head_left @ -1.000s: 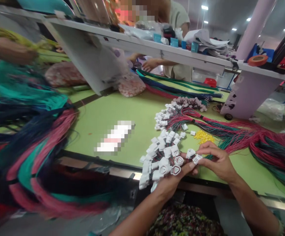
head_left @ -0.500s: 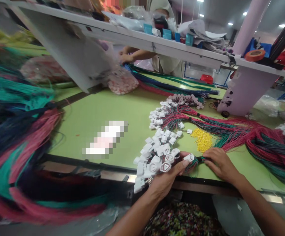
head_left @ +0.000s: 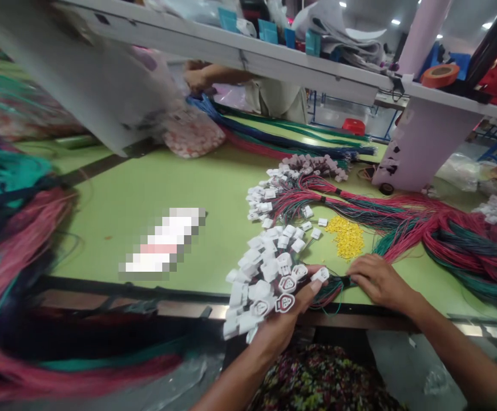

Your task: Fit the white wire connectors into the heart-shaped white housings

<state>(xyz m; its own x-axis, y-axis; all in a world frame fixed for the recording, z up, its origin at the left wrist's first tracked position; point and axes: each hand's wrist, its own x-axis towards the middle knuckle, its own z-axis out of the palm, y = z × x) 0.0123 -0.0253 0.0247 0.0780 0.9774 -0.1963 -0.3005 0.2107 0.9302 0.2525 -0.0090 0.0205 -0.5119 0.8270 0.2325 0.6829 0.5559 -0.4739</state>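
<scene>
My left hand (head_left: 289,311) is wrapped round a wire bundle near the front edge of the green table (head_left: 145,188). White connectors (head_left: 265,274) fan out to the left, over and beside that hand, and its thumb presses on one of them. My right hand (head_left: 379,279) pinches the same bundle (head_left: 331,287) at a dark tie, to the right. Small yellow pieces (head_left: 346,237) lie in a heap just beyond my hands. Behind them rest red, green and dark wire bundles (head_left: 385,217) with more white connectors (head_left: 261,200).
A white shelf (head_left: 342,80) crosses above the table, bearing blue clips and orange tape (head_left: 440,75). Coloured wires (head_left: 38,228) hang at the left. Across the table, another person's hands (head_left: 197,77) hold blue wires near a bag of pale pieces (head_left: 192,134).
The view has shifted, so the table items appear slightly further left. My left hand's connectors have turned a little, showing more open faces. Both hands keep their hold on the bundle.
</scene>
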